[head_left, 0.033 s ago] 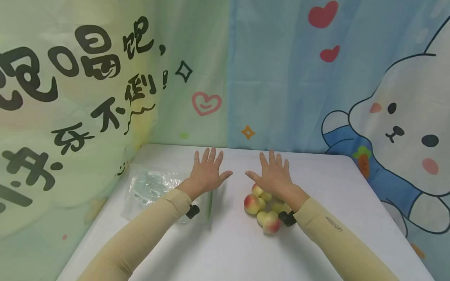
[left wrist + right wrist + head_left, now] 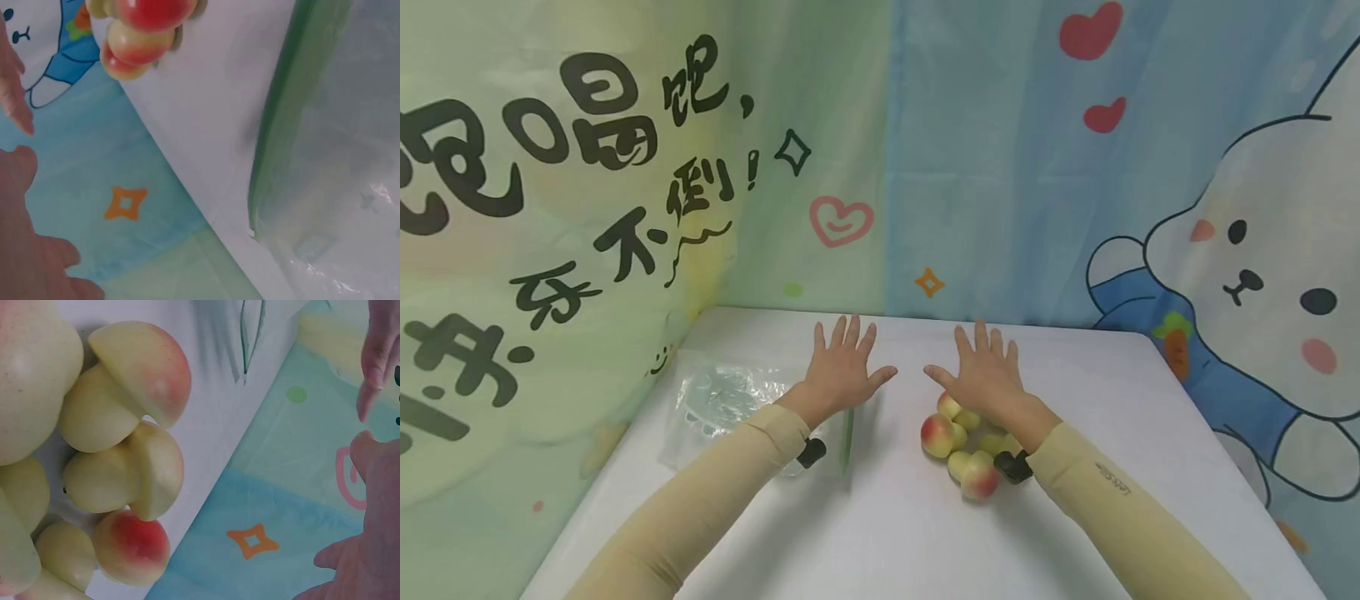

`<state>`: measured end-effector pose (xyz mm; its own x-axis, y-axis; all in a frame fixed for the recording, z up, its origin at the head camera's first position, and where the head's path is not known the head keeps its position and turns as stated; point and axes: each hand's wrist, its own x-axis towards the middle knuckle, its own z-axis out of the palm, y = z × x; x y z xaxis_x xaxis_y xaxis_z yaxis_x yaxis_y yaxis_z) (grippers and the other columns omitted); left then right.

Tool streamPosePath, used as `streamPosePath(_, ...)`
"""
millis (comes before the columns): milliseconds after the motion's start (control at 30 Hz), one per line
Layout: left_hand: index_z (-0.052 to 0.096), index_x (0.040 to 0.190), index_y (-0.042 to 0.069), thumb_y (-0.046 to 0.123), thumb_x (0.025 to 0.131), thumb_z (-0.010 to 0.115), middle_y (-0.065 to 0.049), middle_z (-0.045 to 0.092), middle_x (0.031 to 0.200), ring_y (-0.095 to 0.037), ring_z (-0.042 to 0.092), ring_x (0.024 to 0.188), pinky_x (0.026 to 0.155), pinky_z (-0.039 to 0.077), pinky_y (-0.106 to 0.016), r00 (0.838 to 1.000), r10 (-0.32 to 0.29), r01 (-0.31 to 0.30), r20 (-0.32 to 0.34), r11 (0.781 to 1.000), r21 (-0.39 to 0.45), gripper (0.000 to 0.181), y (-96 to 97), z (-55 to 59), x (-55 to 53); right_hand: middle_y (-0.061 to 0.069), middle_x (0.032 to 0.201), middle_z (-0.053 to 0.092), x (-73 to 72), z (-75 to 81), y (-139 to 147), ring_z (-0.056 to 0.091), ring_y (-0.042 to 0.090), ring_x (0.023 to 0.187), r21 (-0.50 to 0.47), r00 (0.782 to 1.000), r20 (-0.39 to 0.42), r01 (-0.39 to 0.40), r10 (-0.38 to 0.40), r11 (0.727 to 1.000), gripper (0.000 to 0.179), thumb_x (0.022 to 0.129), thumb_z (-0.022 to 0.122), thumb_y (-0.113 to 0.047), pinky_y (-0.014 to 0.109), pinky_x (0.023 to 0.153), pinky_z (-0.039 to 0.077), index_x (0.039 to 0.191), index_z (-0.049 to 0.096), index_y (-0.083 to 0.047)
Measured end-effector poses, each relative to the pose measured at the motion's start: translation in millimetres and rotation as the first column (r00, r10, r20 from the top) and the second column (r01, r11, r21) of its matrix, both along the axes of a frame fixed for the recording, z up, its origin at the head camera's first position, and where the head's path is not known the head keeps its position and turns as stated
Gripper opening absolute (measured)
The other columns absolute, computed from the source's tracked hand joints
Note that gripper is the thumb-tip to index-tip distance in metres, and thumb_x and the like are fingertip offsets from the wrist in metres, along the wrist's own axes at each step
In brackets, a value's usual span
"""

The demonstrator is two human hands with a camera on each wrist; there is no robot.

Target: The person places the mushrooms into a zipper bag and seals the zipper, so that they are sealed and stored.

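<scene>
1. Left hand and right hand are pointing toward the desk's far edge, fingers spread wide, holding nothing.
2. Model mushrooms are lying slightly nearer its right edge.
3. Clear bag is lying beside its left edge.

I get soft light, faint shadows toward the tabletop's near edge, plastic bag glinting, left-wrist view hazy

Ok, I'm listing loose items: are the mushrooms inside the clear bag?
No, the mushrooms sit on the table, to the right of the clear bag.
</scene>
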<state>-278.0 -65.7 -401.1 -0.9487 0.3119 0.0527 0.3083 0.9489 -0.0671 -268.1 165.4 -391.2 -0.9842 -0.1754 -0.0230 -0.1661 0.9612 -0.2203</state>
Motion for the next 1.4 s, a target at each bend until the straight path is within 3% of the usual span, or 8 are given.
streamPosePath(333, 0.02, 0.157, 0.015, 0.072, 0.094, 0.026, -0.016, 0.013, 0.162, -0.034, 0.009, 0.149, 0.118, 0.005, -0.062, 0.999, 0.005, -0.004, -0.044, 1.0, 0.008, 0.085, -1.0, 10.5, -1.5, 0.028, 0.16, 0.002, -3.6, 3.8, 3, 0.006, 0.052, 0.144, 0.031, 0.995, -0.1, 0.004, -0.001, 1.0, 0.102, 0.088, 0.038, -0.077, 0.069, 0.114, 0.0, 0.156, 0.014, -0.005)
streamPosePath(533, 0.024, 0.155, 0.013, 0.069, 0.094, 0.035, -0.017, 0.018, 0.161, -0.036, 0.015, 0.148, 0.118, 0.01, -0.061, 0.999, 0.02, -0.019, -0.033, 1.0, 0.014, 0.084, -4.2, 11.0, 1.4, 0.028, 0.159, 0.004, -1.5, -3.2, -2, 0.008, 0.052, 0.143, 0.045, 0.987, -0.157, -0.024, 0.031, 0.999, 0.101, 0.088, 0.042, -0.075, 0.07, 0.113, -0.001, 0.155, 0.017, -0.004)
streamPosePath(667, 0.043, 0.146, 0.009, 0.062, 0.093, 0.049, -0.019, 0.039, 0.151, -0.038, 0.032, 0.141, 0.114, 0.026, -0.059, 1.0, 0.019, -0.02, -0.021, 0.999, -0.029, 0.076, -9.9, -9.7, 15.2, 0.027, 0.158, 0.016, 12.3, -23.6, -19, 0.018, 0.05, 0.142, 0.049, 0.973, -0.217, -0.066, 0.075, 0.997, 0.096, 0.088, 0.049, -0.07, 0.067, 0.115, 0.008, 0.154, 0.025, -0.004)
streamPosePath(800, 0.058, 0.128, 0.004, 0.056, 0.089, 0.061, -0.018, 0.057, 0.124, -0.035, 0.05, 0.119, 0.096, 0.046, -0.052, 0.999, 0.038, -0.038, -0.029, 0.999, -0.004, 0.065, -18.0, -41.4, 30.5, 0.025, 0.155, 0.027, 35.9, -48.0, -44, 0.029, 0.046, 0.14, 0.043, 0.961, -0.232, -0.145, 0.151, 0.989, 0.089, 0.089, 0.054, -0.065, 0.062, 0.116, 0.018, 0.15, 0.033, -0.004)
streamPosePath(900, 0.059, 0.123, 0.002, 0.052, 0.086, 0.068, -0.016, 0.056, 0.108, -0.031, 0.053, 0.099, 0.08, 0.049, -0.045, 0.995, 0.081, -0.076, -0.061, 0.995, 0.07, 0.063, -23.3, -58.7, 34.4, 0.026, 0.151, 0.035, 50.9, -61.1, -63, 0.036, 0.046, 0.136, 0.031, 0.943, -0.243, -0.227, 0.228, 0.973, 0.083, 0.089, 0.058, -0.059, 0.06, 0.115, 0.025, 0.146, 0.04, -0.001)
streamPosePath(1067, 0.051, 0.133, -0.001, 0.045, 0.084, 0.071, -0.016, 0.051, 0.106, -0.027, 0.051, 0.09, 0.072, 0.05, -0.04, 0.987, 0.157, -0.146, -0.033, 0.965, 0.218, 0.07, -28.4, -78.7, 34.3, 0.026, 0.144, 0.045, 66.6, -83.1, -88, 0.046, 0.044, 0.129, -0.018, 0.912, -0.245, -0.343, 0.328, 0.939, 0.074, 0.09, 0.063, -0.05, 0.054, 0.112, 0.035, 0.139, 0.048, 0.003)
streamPosePath(1267, 0.048, 0.134, -0.003, 0.043, 0.085, 0.069, -0.02, 0.056, 0.115, -0.035, 0.058, 0.1, 0.08, 0.053, -0.047, 0.98, 0.188, -0.2, 0.068, 0.914, 0.353, 0.07, -29.8, -95.6, 34.4, 0.024, 0.145, 0.045, 71.9, -101.6, -102, 0.045, 0.042, 0.131, -0.177, 0.925, -0.139, -0.375, 0.354, 0.91, 0.072, 0.09, 0.066, -0.043, 0.052, 0.11, 0.037, 0.141, 0.045, 0.004)
streamPosePath(1400, 0.053, 0.123, -0.003, 0.046, 0.085, 0.068, -0.016, 0.058, 0.103, -0.033, 0.06, 0.089, 0.074, 0.052, -0.046, 0.978, 0.179, -0.206, 0.107, 0.903, 0.378, 0.064, -29.7, -109.3, 36.2, 0.024, 0.145, 0.045, 72.3, -110.9, -104, 0.047, 0.039, 0.131, -0.244, 0.94, -0.067, -0.341, 0.335, 0.908, 0.07, 0.091, 0.064, -0.04, 0.051, 0.108, 0.041, 0.141, 0.044, 0.005)
